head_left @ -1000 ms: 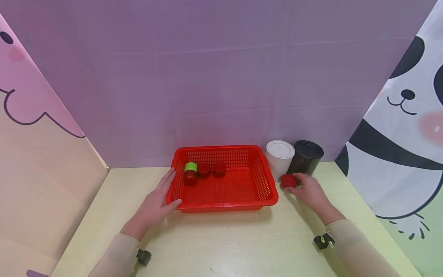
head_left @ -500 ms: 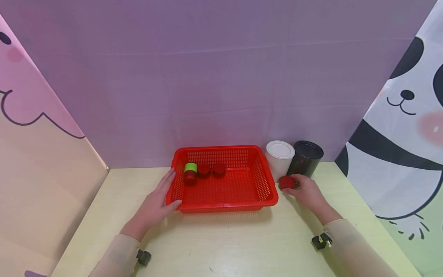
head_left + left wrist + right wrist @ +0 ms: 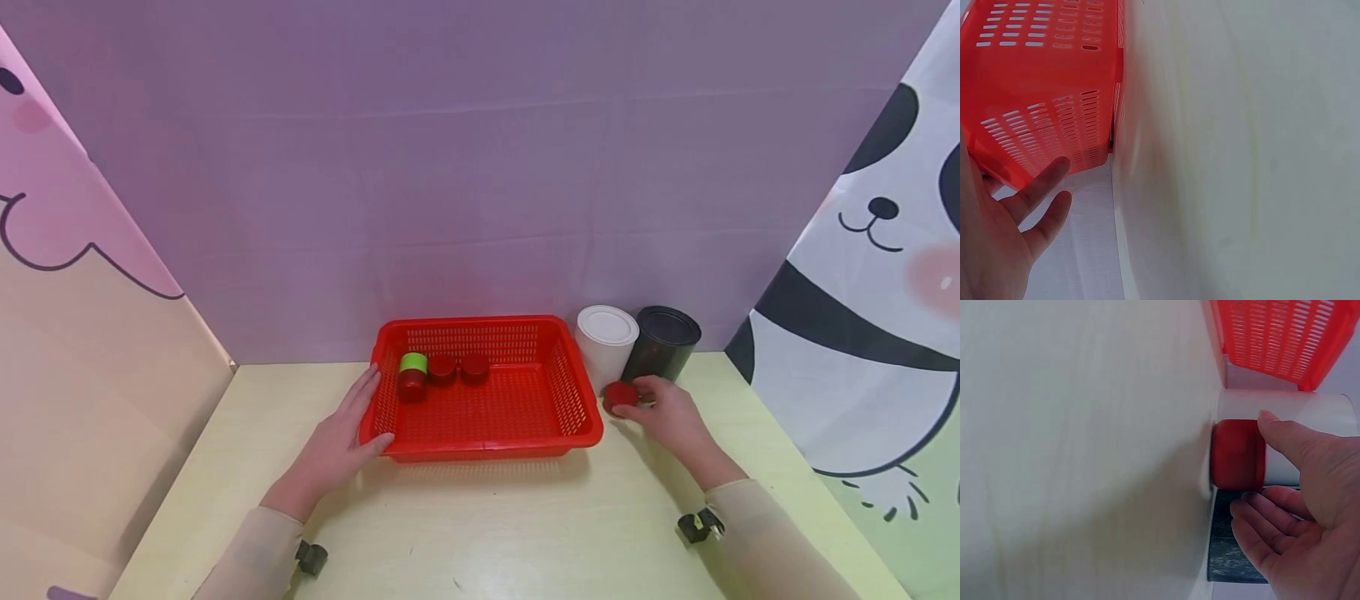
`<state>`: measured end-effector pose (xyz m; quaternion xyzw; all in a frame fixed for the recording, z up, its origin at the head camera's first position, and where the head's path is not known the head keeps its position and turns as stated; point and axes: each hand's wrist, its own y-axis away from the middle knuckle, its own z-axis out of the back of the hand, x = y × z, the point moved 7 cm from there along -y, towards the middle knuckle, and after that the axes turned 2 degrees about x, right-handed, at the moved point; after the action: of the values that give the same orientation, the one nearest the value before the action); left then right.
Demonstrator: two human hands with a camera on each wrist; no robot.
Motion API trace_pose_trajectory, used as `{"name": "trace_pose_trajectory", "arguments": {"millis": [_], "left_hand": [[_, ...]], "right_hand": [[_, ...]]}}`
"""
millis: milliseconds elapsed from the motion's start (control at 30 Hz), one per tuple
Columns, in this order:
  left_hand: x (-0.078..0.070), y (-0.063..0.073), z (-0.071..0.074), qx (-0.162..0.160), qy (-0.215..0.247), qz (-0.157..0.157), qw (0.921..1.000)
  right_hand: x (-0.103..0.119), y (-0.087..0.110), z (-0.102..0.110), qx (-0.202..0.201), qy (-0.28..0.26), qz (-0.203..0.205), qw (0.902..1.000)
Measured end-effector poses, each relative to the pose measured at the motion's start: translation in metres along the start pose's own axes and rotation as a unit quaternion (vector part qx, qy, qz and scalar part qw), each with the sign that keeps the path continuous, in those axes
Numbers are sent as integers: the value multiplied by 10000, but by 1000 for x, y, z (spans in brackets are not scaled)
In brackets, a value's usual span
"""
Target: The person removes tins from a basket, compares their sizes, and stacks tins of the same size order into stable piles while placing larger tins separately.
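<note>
My right hand (image 3: 671,415) has its thumb and fingers on opposite sides of a small red round container (image 3: 618,397), loosely pinching it. In the right wrist view, the thumb tip meets the upper edge of the red container (image 3: 1235,455), and the curled fingers (image 3: 1266,531) lie along its lower side. My left hand (image 3: 333,446) rests with spread fingers on the left rim of a red plastic basket (image 3: 480,444). Inside this basket are two short red round containers (image 3: 474,368) and one with a green band (image 3: 413,362) above a red part (image 3: 412,387).
A white can (image 3: 607,342) stands just behind the red container. Beside it is a black can (image 3: 666,337), close to the purple back wall (image 3: 480,167). The pale tabletop (image 3: 487,525) extends in front. Panels printed with cartoon animals border both sides.
The small red container has shifted slightly left and toward me. My right hand moved slightly with it, then drew back a touch to the right. The left hand and basket stay put.
</note>
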<state>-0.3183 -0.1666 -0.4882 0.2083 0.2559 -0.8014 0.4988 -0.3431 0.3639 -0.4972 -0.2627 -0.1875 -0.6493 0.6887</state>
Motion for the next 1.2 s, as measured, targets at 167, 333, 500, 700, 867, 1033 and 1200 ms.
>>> {"name": "trace_pose_trajectory", "arguments": {"millis": [167, 333, 500, 700, 867, 1033, 1200], "left_hand": [[1, 0, 0, -10, -30, 59, 10000], [2, 0, -1, -24, -32, 41, 10000], [2, 0, -1, 13, 8, 120, 9999], [0, 1, 0, 9, -4, 109, 9999], [1, 0, -2, -6, -21, 80, 10000], [3, -1, -2, 16, 0, 138, 9999], [2, 0, -1, 39, 22, 163, 9999]], "right_hand": [[4, 1, 6, -207, 0, 79, 9998], [16, 3, 18, -572, -124, 267, 9979], [44, 3, 34, -913, -401, 666, 9928], [84, -5, 44, -737, -583, 1015, 9904], [113, -20, 40, -319, -522, 1093, 9921], [136, -33, 30, 129, -647, 1200, 9906], [158, -45, 20, 423, -637, 1302, 9885]]}}
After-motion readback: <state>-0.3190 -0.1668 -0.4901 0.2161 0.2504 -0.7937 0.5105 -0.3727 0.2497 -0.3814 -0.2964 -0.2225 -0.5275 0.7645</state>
